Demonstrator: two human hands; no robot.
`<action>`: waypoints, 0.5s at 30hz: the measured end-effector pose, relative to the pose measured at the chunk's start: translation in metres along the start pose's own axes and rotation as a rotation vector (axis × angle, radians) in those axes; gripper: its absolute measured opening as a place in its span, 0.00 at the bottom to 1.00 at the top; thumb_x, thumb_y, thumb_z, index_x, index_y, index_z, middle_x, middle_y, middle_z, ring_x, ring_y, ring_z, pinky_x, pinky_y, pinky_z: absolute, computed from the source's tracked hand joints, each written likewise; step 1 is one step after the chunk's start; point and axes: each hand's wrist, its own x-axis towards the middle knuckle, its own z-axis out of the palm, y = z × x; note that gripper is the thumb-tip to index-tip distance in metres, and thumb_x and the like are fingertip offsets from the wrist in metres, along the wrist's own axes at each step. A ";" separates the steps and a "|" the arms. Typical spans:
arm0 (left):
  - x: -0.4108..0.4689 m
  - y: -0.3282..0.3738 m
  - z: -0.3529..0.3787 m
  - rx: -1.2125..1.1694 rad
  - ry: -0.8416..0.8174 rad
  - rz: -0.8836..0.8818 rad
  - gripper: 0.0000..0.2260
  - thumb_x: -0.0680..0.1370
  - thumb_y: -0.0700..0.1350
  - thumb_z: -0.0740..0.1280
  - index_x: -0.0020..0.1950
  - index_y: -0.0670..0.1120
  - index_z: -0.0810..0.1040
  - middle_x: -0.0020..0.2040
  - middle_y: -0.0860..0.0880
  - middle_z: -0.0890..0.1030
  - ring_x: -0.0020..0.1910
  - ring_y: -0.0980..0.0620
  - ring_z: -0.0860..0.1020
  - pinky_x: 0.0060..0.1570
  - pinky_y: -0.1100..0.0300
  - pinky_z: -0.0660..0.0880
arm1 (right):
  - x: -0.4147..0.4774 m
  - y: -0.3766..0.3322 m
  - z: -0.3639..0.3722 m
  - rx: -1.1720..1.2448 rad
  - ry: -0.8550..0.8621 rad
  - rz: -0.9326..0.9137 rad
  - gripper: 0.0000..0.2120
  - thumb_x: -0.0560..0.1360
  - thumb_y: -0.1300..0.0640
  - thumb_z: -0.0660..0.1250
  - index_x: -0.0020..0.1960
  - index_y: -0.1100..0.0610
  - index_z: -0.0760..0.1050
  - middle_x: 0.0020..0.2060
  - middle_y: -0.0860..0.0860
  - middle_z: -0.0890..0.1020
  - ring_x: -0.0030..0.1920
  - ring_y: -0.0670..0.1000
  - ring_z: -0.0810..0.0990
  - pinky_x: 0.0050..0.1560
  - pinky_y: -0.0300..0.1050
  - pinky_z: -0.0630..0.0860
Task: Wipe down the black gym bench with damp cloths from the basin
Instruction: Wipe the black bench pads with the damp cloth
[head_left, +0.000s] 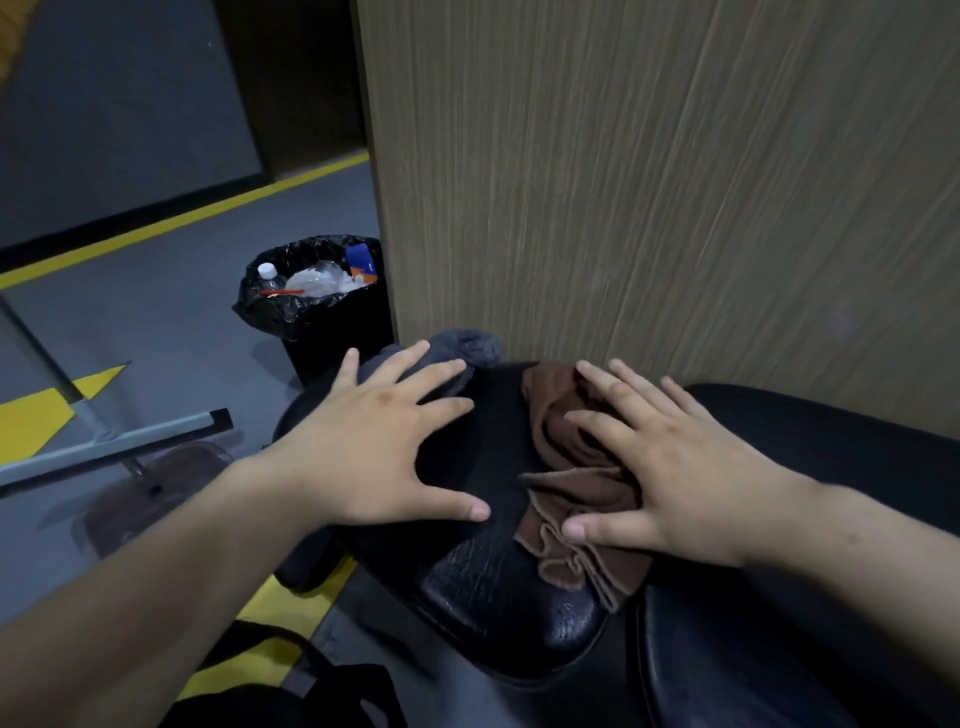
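The black gym bench pad (498, 587) fills the lower middle, its surface glistening wet near the front. A second black pad (810, 431) runs off to the right. My left hand (384, 447) lies flat with spread fingers on a dark grey cloth (457, 351) at the pad's far left end. My right hand (670, 473) presses flat, fingers spread, on a crumpled brown cloth (576, 499) on the pad's right side. No basin is in view.
A wood-grain panel (675, 182) rises directly behind the bench. A black bin (317, 306) lined with a bag and full of rubbish stands on the grey floor to the left. A grey metal frame bar (114, 441) and a dark bag strap (291, 670) lie at lower left.
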 end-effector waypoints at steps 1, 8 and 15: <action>0.000 -0.003 0.000 -0.008 -0.011 -0.012 0.50 0.62 0.85 0.50 0.79 0.61 0.55 0.80 0.60 0.41 0.78 0.54 0.33 0.73 0.31 0.42 | 0.006 0.004 0.001 0.019 0.001 -0.004 0.52 0.64 0.17 0.48 0.78 0.47 0.54 0.79 0.47 0.36 0.78 0.49 0.33 0.78 0.59 0.43; 0.001 -0.015 0.000 -0.089 -0.024 -0.061 0.53 0.57 0.86 0.51 0.78 0.61 0.59 0.80 0.62 0.41 0.78 0.54 0.37 0.73 0.34 0.56 | 0.054 0.040 0.007 0.303 0.037 0.128 0.55 0.61 0.21 0.53 0.77 0.56 0.57 0.81 0.52 0.50 0.80 0.49 0.48 0.78 0.48 0.50; 0.008 -0.030 0.018 -0.122 0.150 -0.043 0.37 0.71 0.76 0.44 0.74 0.61 0.67 0.80 0.61 0.49 0.79 0.51 0.50 0.68 0.37 0.67 | 0.042 0.004 0.007 0.224 0.050 0.015 0.53 0.68 0.22 0.56 0.80 0.55 0.51 0.80 0.57 0.49 0.80 0.55 0.48 0.78 0.43 0.44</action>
